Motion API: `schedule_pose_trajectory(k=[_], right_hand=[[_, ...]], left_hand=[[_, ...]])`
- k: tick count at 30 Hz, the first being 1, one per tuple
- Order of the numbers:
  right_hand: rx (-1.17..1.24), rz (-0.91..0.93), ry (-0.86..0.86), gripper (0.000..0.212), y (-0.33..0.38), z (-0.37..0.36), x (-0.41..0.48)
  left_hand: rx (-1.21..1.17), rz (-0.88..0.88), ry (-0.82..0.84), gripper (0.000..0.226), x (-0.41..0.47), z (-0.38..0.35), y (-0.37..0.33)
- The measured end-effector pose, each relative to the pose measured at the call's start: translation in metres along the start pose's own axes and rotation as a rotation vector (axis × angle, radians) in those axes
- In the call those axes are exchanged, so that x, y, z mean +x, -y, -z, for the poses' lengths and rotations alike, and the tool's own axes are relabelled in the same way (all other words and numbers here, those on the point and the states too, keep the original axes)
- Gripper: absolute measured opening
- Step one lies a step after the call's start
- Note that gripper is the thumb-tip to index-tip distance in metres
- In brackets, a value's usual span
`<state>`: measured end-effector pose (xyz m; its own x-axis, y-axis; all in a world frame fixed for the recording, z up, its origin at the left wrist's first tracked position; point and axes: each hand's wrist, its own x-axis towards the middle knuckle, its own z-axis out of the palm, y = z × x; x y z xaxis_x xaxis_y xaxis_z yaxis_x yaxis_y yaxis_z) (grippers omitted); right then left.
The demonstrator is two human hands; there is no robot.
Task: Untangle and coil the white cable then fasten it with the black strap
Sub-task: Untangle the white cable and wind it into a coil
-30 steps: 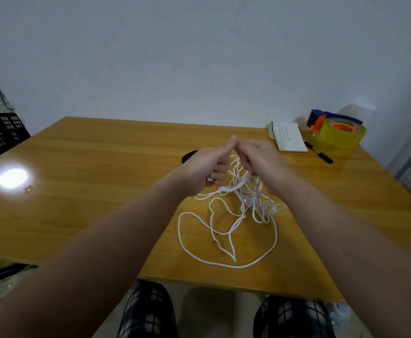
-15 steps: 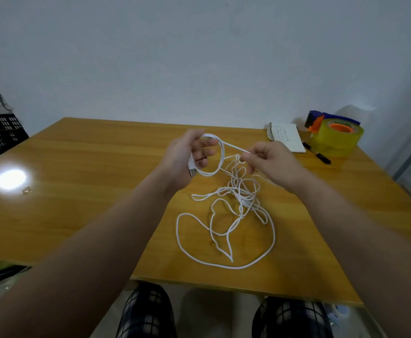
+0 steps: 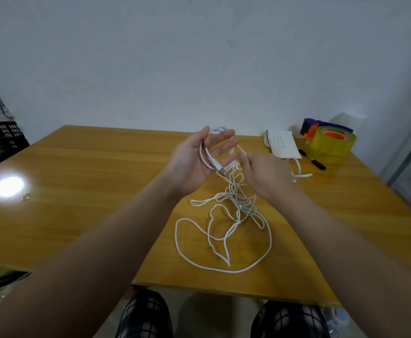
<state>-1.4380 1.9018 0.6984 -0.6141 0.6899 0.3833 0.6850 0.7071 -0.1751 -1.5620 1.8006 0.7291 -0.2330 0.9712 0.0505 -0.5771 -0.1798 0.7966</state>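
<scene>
The white cable lies in a loose tangle on the wooden table, with wide loops reaching toward the near edge. My left hand is raised palm up with its fingers stretched out. One loop of the cable hangs around them, and the plug end rests by the palm. My right hand is just to the right and pinches a strand that runs from that loop down into the tangle. Another stretch of cable shows beyond my right hand. The black strap is not visible.
At the back right of the table are a white notebook, a black pen and a yellow tape roll on a dispenser. A small object lies at the left. A black crate stands off the table's left.
My hands have risen and parted. The left hand has opened from a fist-like grip, and a loop of cable now hangs round its fingers. The right hand now pinches a strand beside it.
</scene>
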Motion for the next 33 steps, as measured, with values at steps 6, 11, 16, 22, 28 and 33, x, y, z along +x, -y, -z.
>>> schedule_pose_trajectory(k=[6, 11, 16, 22, 28, 33], right_hand=[[0.031, 0.208, 0.239, 0.017, 0.002, -0.01, -0.007], [0.098, 0.172, 0.226, 0.035, -0.005, -0.007, -0.013], [0.072, 0.114, 0.127, 0.018, -0.006, -0.015, -0.02], [-0.01, 0.314, 0.129, 0.019, 0.004, -0.017, -0.022], [-0.023, 0.391, 0.027, 0.025, 0.005, -0.016, -0.021], [-0.022, 0.447, -0.022, 0.02, 0.006, -0.016, -0.017]], left_hand=[[-0.053, -0.102, -0.123, 0.048, 0.006, 0.003, -0.011], [-0.004, -0.144, -0.249, 0.034, 0.016, 0.024, -0.011], [0.083, -0.123, -0.271, 0.034, 0.016, 0.015, 0.006], [0.265, -0.13, -0.209, 0.029, 0.02, 0.005, 0.016], [0.419, -0.184, -0.313, 0.021, 0.026, 0.02, 0.015], [0.593, -0.169, -0.274, 0.02, 0.022, 0.024, 0.019]])
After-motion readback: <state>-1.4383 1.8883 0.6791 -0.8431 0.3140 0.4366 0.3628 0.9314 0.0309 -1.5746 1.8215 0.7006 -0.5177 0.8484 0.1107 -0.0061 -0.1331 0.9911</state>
